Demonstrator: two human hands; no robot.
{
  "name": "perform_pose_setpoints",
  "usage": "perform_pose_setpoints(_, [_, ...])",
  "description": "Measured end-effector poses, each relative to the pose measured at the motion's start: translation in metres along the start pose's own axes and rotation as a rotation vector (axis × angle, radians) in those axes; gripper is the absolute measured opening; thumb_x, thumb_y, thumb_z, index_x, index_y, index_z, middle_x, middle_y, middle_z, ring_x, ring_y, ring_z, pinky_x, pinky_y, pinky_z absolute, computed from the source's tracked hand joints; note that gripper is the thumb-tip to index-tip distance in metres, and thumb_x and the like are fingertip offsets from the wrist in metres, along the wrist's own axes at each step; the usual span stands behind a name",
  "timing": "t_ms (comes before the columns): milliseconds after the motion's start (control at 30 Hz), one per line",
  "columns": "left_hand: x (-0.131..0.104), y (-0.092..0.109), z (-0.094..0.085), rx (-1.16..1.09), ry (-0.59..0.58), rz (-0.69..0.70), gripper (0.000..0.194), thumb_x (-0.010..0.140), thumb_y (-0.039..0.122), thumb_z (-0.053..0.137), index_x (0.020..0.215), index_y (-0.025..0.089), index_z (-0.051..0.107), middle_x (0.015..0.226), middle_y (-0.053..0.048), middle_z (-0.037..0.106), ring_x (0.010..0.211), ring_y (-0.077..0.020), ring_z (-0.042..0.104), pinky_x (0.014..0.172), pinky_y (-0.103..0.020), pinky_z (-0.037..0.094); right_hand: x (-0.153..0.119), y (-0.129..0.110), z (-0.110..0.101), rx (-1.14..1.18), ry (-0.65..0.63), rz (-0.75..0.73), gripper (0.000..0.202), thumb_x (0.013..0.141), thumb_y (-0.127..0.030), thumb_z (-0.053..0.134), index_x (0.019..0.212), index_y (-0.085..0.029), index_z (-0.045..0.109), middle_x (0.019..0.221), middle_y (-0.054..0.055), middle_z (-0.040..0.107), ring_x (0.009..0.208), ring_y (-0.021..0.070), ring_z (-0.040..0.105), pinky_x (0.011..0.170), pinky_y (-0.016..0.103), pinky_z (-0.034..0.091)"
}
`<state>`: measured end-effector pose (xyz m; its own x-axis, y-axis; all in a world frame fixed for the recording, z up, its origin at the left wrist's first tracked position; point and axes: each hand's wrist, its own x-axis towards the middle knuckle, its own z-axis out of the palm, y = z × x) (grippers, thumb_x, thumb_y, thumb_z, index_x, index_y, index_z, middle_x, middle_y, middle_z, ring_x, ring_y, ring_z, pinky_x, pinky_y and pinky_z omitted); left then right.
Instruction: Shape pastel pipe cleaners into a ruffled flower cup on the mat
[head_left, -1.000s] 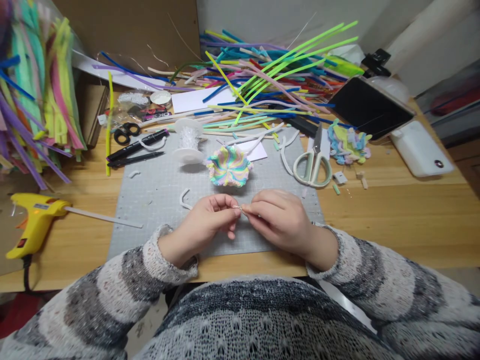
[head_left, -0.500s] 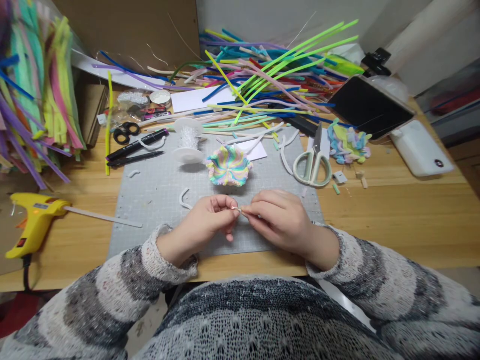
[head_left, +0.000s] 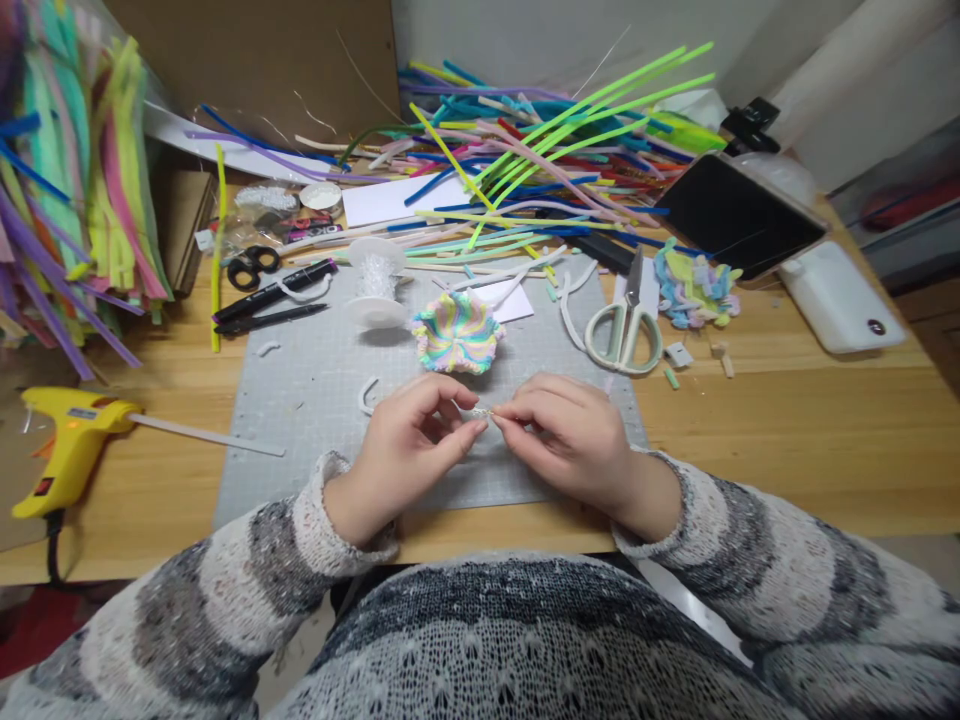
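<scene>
Between my fingertips is a small silvery, wire-like piece [head_left: 481, 411]; its exact kind is too small to make out. My right hand [head_left: 574, 432] is closed, pinching the right end of this piece with thumb and index finger. At its left end, my left hand [head_left: 416, 428] has thumb and index finger around the piece, a little apart from each other. Just beyond the hands, a ruffled pastel-striped cup shape [head_left: 459, 335] made of fuzzy stems rests on the grey cutting mat [head_left: 300, 415]. A short white fuzzy stem piece [head_left: 366, 396] lies beside my left hand.
A spool of clear thread [head_left: 376, 285] and scissors [head_left: 626, 335] lie ahead. The yellow glue gun [head_left: 71, 440] is at left, its glue stick reaching the mat. Pipe cleaners [head_left: 540, 150] heap at the back. A pastel fuzzy piece [head_left: 694, 285] and a dark-screened device [head_left: 739, 210] are at right.
My left hand has shifted slightly right, with its thumb and index finger spread further apart. The right hand stays about where it was, still pinching the silvery piece.
</scene>
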<state>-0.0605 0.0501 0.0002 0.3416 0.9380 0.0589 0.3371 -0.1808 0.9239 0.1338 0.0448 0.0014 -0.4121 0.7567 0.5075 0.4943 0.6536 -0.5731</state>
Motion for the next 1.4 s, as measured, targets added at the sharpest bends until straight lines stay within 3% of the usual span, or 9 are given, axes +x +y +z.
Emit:
perform_pose_setpoints(167, [-0.002,0.002,-0.001,0.181,0.003,0.115,0.014,0.085,0.029,0.062,0.093,0.018,0.063,0.086,-0.005,0.066,0.077,-0.0139,0.06,0.064,-0.025,0.049,0.0,-0.002,0.001,0.037,-0.004,0.022,0.012,0.088,-0.018,0.055,0.08,-0.016,0.063,0.068,0.002,0.061,0.062,0.0117,0.053,0.056,0.026,0.042])
perform_pose_setpoints(533, [0.0,0.002,-0.004,0.154,-0.006,0.17,0.005,0.084,0.021,0.064,0.081,0.018,0.066,0.078,-0.003,0.071,0.073,-0.0128,0.063,0.07,-0.027,0.048,0.0,0.0,0.001,0.036,-0.027,-0.008,0.009,0.087,-0.018,0.056,0.084,-0.015,0.064,0.072,0.003,0.062,0.067,0.0124,0.055,0.06,0.026,0.044])
perform_pose_setpoints(933, [0.0,0.003,-0.005,0.11,-0.052,0.149,0.012,0.085,0.018,0.06,0.074,0.016,0.06,0.071,-0.003,0.065,0.068,-0.0122,0.058,0.065,-0.026,0.045,0.0,0.0,0.0,0.035,-0.044,-0.052,0.007,0.087,-0.017,0.057,0.084,-0.016,0.063,0.073,0.003,0.063,0.068,0.013,0.056,0.062,0.027,0.045])
perform_pose_setpoints(1100, [0.004,-0.008,-0.004,-0.003,-0.094,0.121,0.007,0.083,0.021,0.064,0.084,0.015,0.061,0.08,-0.003,0.065,0.073,-0.0125,0.059,0.068,-0.027,0.048,0.0,0.003,0.002,0.105,-0.022,0.011,0.006,0.086,-0.015,0.058,0.082,-0.015,0.063,0.071,0.003,0.061,0.066,0.0114,0.054,0.06,0.025,0.043])
perform_pose_setpoints(1200, [0.006,-0.011,-0.004,0.02,-0.09,0.116,0.015,0.081,0.023,0.068,0.092,0.015,0.061,0.086,-0.004,0.065,0.076,-0.013,0.06,0.069,-0.027,0.048,0.0,0.005,0.002,0.149,-0.009,0.06,0.006,0.085,-0.015,0.059,0.08,-0.014,0.062,0.068,0.001,0.058,0.063,0.01,0.051,0.058,0.024,0.041])
perform_pose_setpoints(1400, [0.006,-0.005,-0.006,0.094,-0.118,0.208,0.007,0.087,0.019,0.058,0.082,0.014,0.061,0.077,-0.003,0.063,0.072,-0.0111,0.056,0.067,-0.025,0.046,-0.001,0.005,0.001,0.171,-0.035,0.076,0.007,0.085,-0.015,0.059,0.08,-0.014,0.062,0.068,0.0,0.057,0.063,0.0098,0.05,0.058,0.025,0.04])
